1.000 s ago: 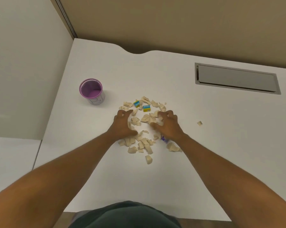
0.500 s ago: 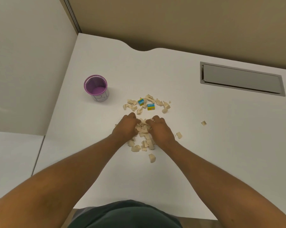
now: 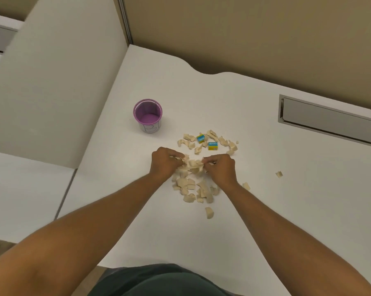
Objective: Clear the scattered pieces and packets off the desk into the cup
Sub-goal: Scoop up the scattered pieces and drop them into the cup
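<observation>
Pieces (image 3: 191, 184) of tan stuff lie in a heap near the middle of the white counter (image 3: 287, 210), a bit toward its front edge. More pieces and two small blue and yellow packets (image 3: 212, 145) sit just behind the heap. One piece (image 3: 279, 174) lies alone, well off to the right. The purple cup (image 3: 148, 114) stands up, empty, near the left edge, apart from the heap.

Both hands are on the back of the heap. The left hand (image 3: 165, 162) and the right hand (image 3: 221, 167) have their fingers curled shut on a bunch of pieces held between them.

I think this is the scoop step: the hands pinch up one load. Next the load must go up and left, over the cup, and drop in. The cup is small, so bits could spill. Most pieces and both packets are not yet picked up.
</observation>
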The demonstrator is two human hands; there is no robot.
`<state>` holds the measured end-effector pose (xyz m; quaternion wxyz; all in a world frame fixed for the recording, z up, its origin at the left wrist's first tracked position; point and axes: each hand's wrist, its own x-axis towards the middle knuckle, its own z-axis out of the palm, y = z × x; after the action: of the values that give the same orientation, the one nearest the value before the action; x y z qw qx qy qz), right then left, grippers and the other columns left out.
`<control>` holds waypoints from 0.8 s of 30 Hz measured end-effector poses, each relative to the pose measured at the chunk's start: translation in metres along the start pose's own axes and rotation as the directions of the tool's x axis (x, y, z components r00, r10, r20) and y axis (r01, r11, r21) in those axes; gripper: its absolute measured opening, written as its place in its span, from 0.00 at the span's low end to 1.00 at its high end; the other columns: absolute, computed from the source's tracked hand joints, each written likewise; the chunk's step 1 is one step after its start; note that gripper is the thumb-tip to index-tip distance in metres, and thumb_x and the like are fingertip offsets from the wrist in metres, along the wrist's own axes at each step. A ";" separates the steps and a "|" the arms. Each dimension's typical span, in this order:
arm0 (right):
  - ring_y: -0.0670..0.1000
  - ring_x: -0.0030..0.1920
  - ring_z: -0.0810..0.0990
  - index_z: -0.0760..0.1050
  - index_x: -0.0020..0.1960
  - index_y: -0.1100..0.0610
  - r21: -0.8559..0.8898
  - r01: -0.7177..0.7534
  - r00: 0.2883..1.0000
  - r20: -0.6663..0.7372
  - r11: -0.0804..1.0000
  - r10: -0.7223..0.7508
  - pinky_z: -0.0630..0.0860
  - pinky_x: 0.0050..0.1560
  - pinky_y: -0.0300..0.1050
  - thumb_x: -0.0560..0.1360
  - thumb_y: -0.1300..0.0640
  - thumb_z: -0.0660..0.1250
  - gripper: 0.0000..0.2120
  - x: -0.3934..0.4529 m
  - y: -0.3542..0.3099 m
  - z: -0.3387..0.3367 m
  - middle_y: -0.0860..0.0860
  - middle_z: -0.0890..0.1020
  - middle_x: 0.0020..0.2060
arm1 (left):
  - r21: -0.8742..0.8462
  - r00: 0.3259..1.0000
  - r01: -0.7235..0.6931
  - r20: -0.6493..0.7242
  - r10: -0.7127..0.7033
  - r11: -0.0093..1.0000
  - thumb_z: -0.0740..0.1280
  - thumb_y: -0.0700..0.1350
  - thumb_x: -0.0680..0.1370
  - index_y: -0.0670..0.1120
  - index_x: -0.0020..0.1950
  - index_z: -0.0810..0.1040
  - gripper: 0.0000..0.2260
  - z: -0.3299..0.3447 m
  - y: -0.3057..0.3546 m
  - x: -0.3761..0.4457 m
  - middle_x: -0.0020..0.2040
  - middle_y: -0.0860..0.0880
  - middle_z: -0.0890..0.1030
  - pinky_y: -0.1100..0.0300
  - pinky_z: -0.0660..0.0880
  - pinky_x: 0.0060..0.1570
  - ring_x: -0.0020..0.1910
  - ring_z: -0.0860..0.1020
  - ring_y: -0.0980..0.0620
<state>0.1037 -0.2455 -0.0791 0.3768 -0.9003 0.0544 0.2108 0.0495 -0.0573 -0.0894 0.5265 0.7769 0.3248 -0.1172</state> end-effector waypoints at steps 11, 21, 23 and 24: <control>0.51 0.37 0.87 0.89 0.45 0.59 0.131 0.284 0.952 0.078 0.950 -0.296 0.85 0.45 0.42 0.70 0.66 0.74 0.07 0.034 -0.154 0.038 0.53 0.89 0.40 | -0.177 0.959 -0.029 -0.281 -0.022 0.984 0.81 0.41 0.73 0.43 0.56 0.91 0.12 -0.102 0.065 0.032 0.53 0.42 0.90 0.49 0.84 0.64 0.58 0.87 0.44; 0.58 0.43 0.84 0.87 0.48 0.63 -0.241 0.329 0.914 0.324 0.913 -0.244 0.84 0.40 0.48 0.72 0.68 0.70 0.08 0.068 -0.227 0.062 0.60 0.87 0.47 | -0.367 0.955 0.209 -0.124 -0.271 0.906 0.67 0.35 0.81 0.34 0.61 0.84 0.12 -0.132 0.093 0.061 0.59 0.33 0.87 0.41 0.86 0.61 0.55 0.88 0.33; 0.56 0.45 0.83 0.86 0.51 0.63 -0.242 0.323 0.911 0.342 0.915 -0.231 0.82 0.43 0.44 0.73 0.69 0.70 0.09 0.071 -0.233 0.061 0.59 0.86 0.50 | -0.436 0.952 0.222 -0.095 -0.290 0.872 0.64 0.35 0.81 0.34 0.59 0.82 0.11 -0.136 0.093 0.058 0.60 0.32 0.86 0.40 0.85 0.62 0.55 0.87 0.33; 0.57 0.47 0.84 0.86 0.52 0.63 -0.227 0.315 0.913 0.338 0.921 -0.229 0.83 0.48 0.46 0.73 0.69 0.70 0.10 0.072 -0.235 0.060 0.59 0.86 0.51 | -0.456 0.949 0.224 -0.097 -0.298 0.861 0.64 0.36 0.81 0.35 0.59 0.81 0.10 -0.137 0.094 0.057 0.61 0.32 0.85 0.40 0.84 0.64 0.55 0.87 0.34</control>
<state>0.2088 -0.0315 0.0072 0.2770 -0.8993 -0.1615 0.2975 0.1300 0.0649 0.0077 0.6388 0.5934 0.4876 -0.0468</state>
